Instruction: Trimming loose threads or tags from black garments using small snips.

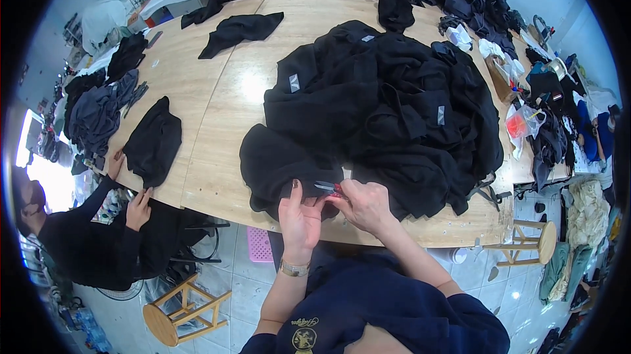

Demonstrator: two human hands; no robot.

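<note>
My right hand [368,204] is closed around small thread snips [325,187]; their pale blades point left and a bit of red shows at the grip. Beside it, my left hand [302,217] is palm up at the near edge of a black garment [282,160]. Its thumb stands apart from the fingers, which reach right, close under the snips. Any thread between the hands is too small to make out. The garment lies against a big heap of black garments [388,98], where several small pale labels show.
Across the wooden table [223,137], two people handle black pieces. At the left, a seated person holds another black piece [154,144]. Dark clothes [98,111] lie at the left edge. Near the right edge hangs a plastic bag [524,121]. Wooden stools [161,316] stand on the floor.
</note>
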